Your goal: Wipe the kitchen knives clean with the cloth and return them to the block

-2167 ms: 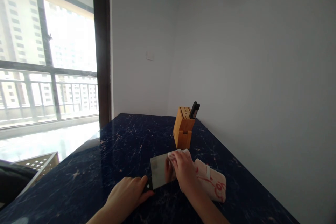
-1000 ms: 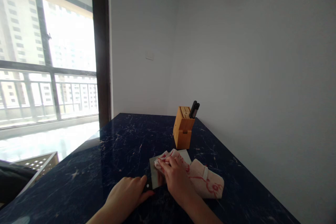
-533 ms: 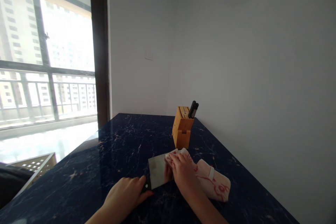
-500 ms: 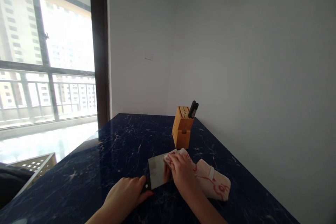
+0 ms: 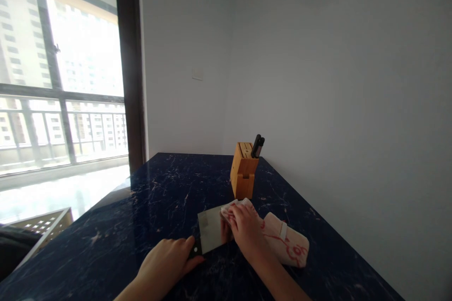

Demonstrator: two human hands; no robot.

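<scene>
A broad steel cleaver [image 5: 209,231] lies flat on the dark blue marble counter [image 5: 165,197], blade pointing away from me. My left hand [image 5: 165,261] is closed over its black handle at the near end. My right hand [image 5: 245,230] presses a white cloth with red print [image 5: 284,243] onto the far right part of the blade. The cloth trails off to the right over the counter. Most of the handle is hidden under my left hand.
A wooden knife block [image 5: 243,176] with two black handles [image 5: 257,145] stands just behind the cleaver, close to the grey wall [image 5: 335,103]. A large window [image 5: 60,80] and a pale slatted crate [image 5: 38,225] are at the left.
My right hand with the cloth slid left over the blade, then back to the right end. The view has shifted slightly. My left hand has stayed on the handle.
</scene>
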